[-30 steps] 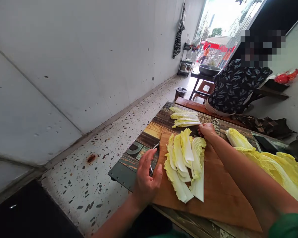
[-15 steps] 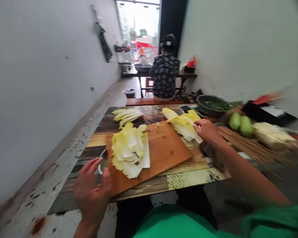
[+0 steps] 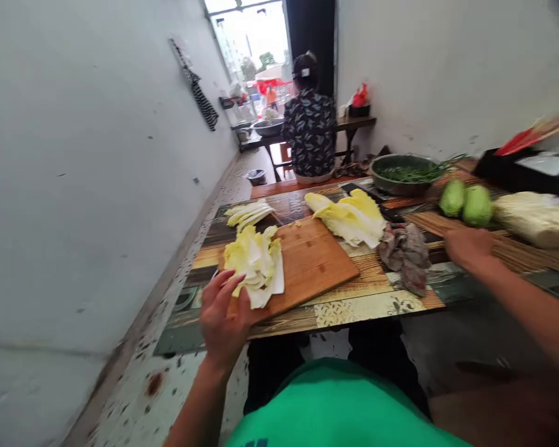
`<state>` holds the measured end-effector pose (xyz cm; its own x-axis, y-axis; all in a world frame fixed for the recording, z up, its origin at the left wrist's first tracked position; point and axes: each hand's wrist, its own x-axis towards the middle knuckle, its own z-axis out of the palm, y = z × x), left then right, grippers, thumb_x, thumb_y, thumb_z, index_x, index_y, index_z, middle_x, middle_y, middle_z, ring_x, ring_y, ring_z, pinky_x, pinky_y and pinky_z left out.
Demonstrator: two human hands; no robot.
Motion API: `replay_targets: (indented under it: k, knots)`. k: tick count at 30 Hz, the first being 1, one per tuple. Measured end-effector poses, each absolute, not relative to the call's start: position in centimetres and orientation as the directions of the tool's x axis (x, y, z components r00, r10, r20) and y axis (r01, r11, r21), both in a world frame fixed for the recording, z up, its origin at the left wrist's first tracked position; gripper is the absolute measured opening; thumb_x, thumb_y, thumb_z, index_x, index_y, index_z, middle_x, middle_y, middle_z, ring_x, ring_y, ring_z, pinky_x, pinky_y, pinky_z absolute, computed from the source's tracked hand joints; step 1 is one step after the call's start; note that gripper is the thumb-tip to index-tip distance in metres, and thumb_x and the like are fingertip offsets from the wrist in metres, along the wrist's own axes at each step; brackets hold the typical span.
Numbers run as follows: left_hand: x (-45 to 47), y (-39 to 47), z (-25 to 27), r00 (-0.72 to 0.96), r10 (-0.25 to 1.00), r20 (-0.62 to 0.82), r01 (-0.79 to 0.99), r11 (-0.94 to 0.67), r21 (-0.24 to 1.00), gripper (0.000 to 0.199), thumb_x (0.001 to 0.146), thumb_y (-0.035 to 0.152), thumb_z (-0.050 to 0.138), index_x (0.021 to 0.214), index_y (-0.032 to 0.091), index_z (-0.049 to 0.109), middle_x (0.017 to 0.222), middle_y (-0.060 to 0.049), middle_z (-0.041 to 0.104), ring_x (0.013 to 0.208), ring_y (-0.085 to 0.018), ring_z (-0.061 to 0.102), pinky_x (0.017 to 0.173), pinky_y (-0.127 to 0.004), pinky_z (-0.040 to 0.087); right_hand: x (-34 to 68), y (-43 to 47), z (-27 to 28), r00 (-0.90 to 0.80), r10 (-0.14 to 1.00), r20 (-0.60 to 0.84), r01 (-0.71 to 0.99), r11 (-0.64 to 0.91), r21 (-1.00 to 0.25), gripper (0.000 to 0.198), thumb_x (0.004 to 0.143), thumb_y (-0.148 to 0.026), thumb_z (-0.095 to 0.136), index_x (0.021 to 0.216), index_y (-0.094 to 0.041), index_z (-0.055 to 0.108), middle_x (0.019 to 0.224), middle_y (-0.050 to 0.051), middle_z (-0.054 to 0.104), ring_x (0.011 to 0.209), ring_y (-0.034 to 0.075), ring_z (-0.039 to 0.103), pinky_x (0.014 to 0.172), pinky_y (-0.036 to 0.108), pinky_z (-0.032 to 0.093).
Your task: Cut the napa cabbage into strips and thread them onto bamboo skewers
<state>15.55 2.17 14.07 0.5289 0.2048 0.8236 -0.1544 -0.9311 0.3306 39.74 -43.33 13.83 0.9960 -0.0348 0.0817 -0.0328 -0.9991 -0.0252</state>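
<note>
My left hand (image 3: 226, 313) is open, its fingers apart beside the stacked napa cabbage leaves (image 3: 256, 264) at the left of a wooden cutting board (image 3: 314, 264). Out to the right, my right hand (image 3: 470, 247) is closed over the bundle of bamboo skewers (image 3: 431, 223), which shows on both sides of it; its fingertips are hidden. More yellow cabbage leaves (image 3: 351, 220) lie at the board's far right edge. Behind the board on the left is a small pile of pale leaf strips (image 3: 249, 214).
A crumpled cloth (image 3: 405, 254) lies right of the board. Farther back are a bowl of greens (image 3: 405, 174), two green squashes (image 3: 466, 202), a pale bagged bundle (image 3: 538, 220) and a black box (image 3: 522, 171). A person (image 3: 310, 124) sits facing away at another table.
My right hand has moved right, from the yellow cabbage leaves to the skewers. My left hand has come up and right toward the stacked leaves. The view has tilted and shifted.
</note>
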Motion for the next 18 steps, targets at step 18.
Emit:
replay_targets:
  k: [18]
  knots:
    - [17.3, -1.1, 15.2, 0.914, -0.002, 0.405, -0.046, -0.994, 0.1, 0.013, 0.09, 0.028, 0.066, 0.099, 0.024, 0.075, 0.111, -0.006, 0.074, 0.11, -0.027, 0.064, 0.098, -0.045, 0.04, 43.8, -43.5, 15.0, 0.928, -0.058, 0.369, 0.013, -0.982, -0.186, 0.025, 0.088, -0.027, 0.061, 0.089, -0.005, 0.072, 0.105, 0.022, 0.074, 0.105, 0.023, 0.068, 0.068, 0.037, 0.032]
